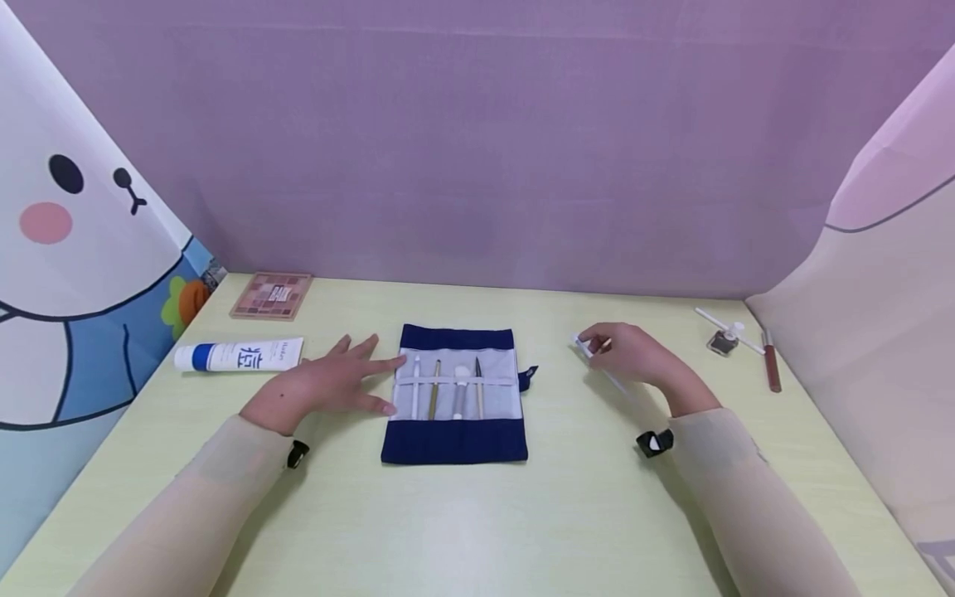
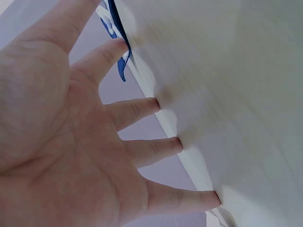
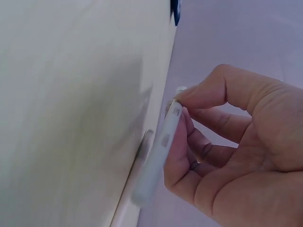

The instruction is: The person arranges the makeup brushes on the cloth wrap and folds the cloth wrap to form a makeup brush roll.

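A navy roll-up pouch (image 1: 453, 443) lies unrolled, its pale inner panel holding several slim tools under a strap: a white stick (image 1: 416, 388), an olive one (image 1: 434, 390), a clear-and-white tube (image 1: 461, 391) and a dark-tipped one (image 1: 480, 388). My left hand (image 1: 328, 381) has its fingers spread, with thumb and index finger at the pouch's left edge; in the left wrist view the other fingertips (image 2: 179, 144) rest on the table. Right of the pouch, my right hand (image 1: 627, 355) pinches a slim white pen-like stick (image 3: 158, 158) with small print, tilted above the table.
At left are a white-and-blue squeeze tube (image 1: 246, 355) and a pink-brown palette (image 1: 272, 296). To the far right lie a small dark bottle with a white cap (image 1: 724, 340), a white stick (image 1: 709, 317) and a red-brown handled brush (image 1: 772, 365). A purple cloth (image 1: 477, 149) hangs behind.
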`<state>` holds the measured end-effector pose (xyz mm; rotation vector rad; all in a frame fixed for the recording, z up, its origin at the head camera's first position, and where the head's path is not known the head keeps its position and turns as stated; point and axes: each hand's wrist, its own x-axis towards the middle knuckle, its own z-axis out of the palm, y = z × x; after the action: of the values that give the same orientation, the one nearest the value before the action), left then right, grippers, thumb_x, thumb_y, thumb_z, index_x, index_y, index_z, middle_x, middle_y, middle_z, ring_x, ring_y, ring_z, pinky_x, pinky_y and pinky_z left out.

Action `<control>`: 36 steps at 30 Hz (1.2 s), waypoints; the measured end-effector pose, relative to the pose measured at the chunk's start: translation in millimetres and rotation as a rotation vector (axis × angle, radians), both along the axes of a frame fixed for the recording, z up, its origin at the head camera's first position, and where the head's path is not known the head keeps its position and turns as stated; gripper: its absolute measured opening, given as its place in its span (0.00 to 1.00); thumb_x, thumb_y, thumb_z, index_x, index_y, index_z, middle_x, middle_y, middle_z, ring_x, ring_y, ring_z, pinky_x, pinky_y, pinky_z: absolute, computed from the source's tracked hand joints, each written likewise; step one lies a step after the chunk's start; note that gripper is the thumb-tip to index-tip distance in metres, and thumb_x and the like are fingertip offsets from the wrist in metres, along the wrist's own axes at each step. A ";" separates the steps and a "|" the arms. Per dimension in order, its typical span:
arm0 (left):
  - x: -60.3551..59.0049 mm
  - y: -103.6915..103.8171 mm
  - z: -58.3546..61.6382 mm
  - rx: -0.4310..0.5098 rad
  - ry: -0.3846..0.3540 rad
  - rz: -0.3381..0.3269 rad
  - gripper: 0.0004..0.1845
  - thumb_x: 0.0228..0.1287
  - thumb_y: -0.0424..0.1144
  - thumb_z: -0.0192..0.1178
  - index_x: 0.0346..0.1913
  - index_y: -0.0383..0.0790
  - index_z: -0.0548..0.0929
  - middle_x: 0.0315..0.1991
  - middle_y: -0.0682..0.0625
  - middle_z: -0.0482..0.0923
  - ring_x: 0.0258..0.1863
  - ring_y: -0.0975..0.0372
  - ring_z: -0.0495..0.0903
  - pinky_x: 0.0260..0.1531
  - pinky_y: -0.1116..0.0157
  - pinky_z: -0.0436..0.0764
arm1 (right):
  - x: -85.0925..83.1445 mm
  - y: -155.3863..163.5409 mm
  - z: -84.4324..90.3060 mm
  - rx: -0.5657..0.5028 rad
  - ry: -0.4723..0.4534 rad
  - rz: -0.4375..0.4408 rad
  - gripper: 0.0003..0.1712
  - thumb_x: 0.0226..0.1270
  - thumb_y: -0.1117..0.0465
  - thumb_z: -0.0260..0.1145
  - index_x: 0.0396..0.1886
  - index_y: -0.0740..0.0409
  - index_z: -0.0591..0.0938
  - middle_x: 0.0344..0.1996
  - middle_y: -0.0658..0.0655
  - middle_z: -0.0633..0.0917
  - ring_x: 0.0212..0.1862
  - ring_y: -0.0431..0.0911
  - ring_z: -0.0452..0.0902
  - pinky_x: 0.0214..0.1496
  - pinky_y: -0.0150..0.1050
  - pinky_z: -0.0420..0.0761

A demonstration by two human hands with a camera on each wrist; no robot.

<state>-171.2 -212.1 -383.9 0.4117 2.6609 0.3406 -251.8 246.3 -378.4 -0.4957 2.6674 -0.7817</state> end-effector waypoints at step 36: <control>-1.6 0.3 -0.7 -0.021 0.004 -0.003 0.51 0.63 0.74 0.65 0.85 0.65 0.59 0.88 0.31 0.40 0.82 0.20 0.39 0.60 0.10 0.56 | -23.1 -102.8 27.1 -0.597 -0.176 -0.031 0.29 0.69 0.71 0.64 0.70 0.65 0.73 0.55 0.62 0.79 0.52 0.49 0.80 0.55 0.39 0.89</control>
<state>-172.7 -211.8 -384.6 0.4096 2.6651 0.3113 -274.9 143.5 -351.3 -0.4920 2.2547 -1.5617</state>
